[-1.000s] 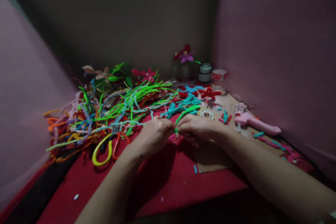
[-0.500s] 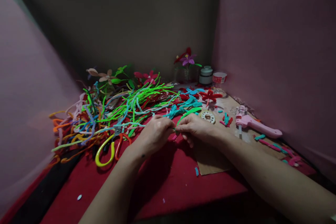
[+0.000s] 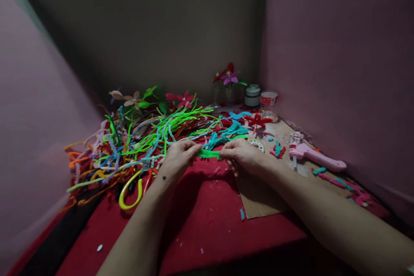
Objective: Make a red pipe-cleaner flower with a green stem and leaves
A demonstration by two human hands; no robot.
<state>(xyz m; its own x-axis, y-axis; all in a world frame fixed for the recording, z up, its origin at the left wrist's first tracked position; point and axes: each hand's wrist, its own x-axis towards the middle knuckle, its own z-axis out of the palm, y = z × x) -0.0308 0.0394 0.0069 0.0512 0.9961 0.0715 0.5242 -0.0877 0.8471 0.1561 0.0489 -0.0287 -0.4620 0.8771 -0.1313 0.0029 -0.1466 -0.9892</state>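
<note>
A short length of bright green pipe cleaner (image 3: 208, 154), looking folded or doubled, stretches level between my hands above the red cloth. My left hand (image 3: 181, 155) pinches its left end between thumb and fingers. At the other end my right hand (image 3: 241, 154) grips it the same way, and some green shows behind that hand. Just beyond my fingers lie bent turquoise pipe cleaners (image 3: 215, 140). Scissors with yellow and red handles (image 3: 131, 194) rest beside my left forearm.
A big tangle of pipe cleaners (image 3: 174, 123) covers the left and back. To the right are a pink glue gun (image 3: 317, 157) and cardboard (image 3: 258, 198). Pipe-cleaner flowers (image 3: 230, 77), a grey jar (image 3: 252, 95) and a paper-labelled cup (image 3: 269, 98) stand at the back.
My hands have moved apart, the left one shifting left. The green pipe cleaner, which curved up behind my right hand, now spans the gap between them.
</note>
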